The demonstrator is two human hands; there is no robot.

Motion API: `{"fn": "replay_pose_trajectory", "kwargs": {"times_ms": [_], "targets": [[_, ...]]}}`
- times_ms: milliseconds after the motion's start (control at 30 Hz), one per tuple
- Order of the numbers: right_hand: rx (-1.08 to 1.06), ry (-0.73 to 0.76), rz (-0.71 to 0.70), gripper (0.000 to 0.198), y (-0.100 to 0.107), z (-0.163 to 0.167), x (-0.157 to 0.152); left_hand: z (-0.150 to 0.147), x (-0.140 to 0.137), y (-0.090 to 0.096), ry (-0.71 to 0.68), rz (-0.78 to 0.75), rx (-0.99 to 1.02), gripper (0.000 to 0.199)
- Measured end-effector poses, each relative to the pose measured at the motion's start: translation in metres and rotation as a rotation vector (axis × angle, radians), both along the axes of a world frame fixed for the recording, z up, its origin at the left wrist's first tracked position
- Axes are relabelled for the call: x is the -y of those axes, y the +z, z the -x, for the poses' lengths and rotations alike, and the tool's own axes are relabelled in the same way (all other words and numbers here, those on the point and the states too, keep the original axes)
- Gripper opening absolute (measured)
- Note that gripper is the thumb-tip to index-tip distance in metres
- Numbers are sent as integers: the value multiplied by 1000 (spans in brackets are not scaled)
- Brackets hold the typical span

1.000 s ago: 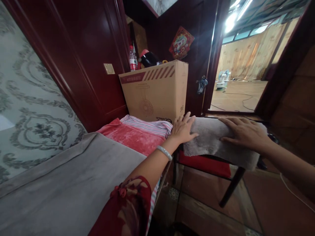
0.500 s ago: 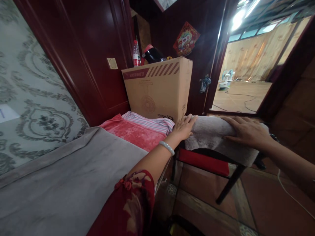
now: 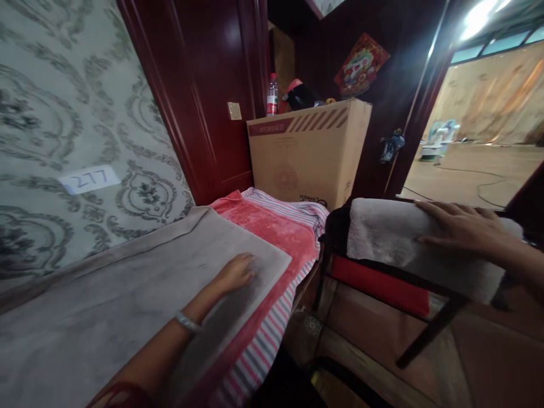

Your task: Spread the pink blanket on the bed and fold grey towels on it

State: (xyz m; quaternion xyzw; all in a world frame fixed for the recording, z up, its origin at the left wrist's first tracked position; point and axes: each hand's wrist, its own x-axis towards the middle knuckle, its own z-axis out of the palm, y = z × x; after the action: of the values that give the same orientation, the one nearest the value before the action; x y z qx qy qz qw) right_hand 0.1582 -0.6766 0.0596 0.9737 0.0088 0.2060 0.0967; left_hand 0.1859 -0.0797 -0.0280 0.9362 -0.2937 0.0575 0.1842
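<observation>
My left hand [image 3: 234,273] is over the grey sheet [image 3: 170,277] spread on the bed, near its right edge. Motion blurs its fingers a little, but they look loosely stretched with nothing in them. Whether the palm presses on the sheet I cannot tell. To the right, my right hand [image 3: 465,226] lies flat with fingers apart on a folded light grey plush cloth [image 3: 382,232]. That cloth is draped over the top of a dark chair with a red seat [image 3: 378,286]. A pink-red cover [image 3: 272,226] with a striped border shows beyond and beside the grey sheet.
A big cardboard box [image 3: 306,153] stands past the bed's far end, with a plastic bottle [image 3: 272,96] on it. A patterned wall [image 3: 97,102] bearing a paper marked 277 [image 3: 90,179] runs along the left. A doorway opens at right, with a fan [image 3: 440,139] beyond.
My left hand has left the plush cloth and moved left over the grey sheet. My right hand stays on the plush cloth. The view has turned left.
</observation>
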Motion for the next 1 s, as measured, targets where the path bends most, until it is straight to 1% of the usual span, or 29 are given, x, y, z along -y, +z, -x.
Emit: {"fn": "replay_pose_trajectory", "kwargs": {"times_ms": [100,167,233,267,367,467,567,633,733,800,833,900,1000], "targets": [[14,63,6,83,-1,-6,-17,34,-69,-7,148,-16,81,43],[71,119,18,80,-3,-14,-36,64,-106,-9,270,-22,97,43],[138,212,19,76,-9,-26,-66,97,-135,-9,397,-49,65,44],[160,280,5,74,-15,-34,-85,113,-148,-10,460,-65,42,45],[113,549,-83,70,-41,-54,-164,162,-180,-13,642,-104,-5,51],[-38,824,-156,67,-77,-70,-260,209,-206,-15,817,-150,-35,57],[-166,958,-205,68,-108,-82,-354,253,-226,-11,1030,-234,-124,62],[-230,1018,-219,70,-121,-92,-410,280,-238,-8,1183,-281,-201,63],[-313,1048,-220,72,-133,-106,-480,316,-253,-8,1354,-324,-265,61],[-362,1002,-209,73,-140,-112,-515,334,-259,-12,1432,-350,-256,62],[-384,962,-202,73,-143,-114,-528,341,-260,-15,1465,-359,-243,62],[-401,890,-184,74,-152,-114,-543,349,-261,-21,1520,-360,-222,63],[-360,842,-177,77,-169,-114,-545,352,-257,-27,1563,-342,-212,64]]}}
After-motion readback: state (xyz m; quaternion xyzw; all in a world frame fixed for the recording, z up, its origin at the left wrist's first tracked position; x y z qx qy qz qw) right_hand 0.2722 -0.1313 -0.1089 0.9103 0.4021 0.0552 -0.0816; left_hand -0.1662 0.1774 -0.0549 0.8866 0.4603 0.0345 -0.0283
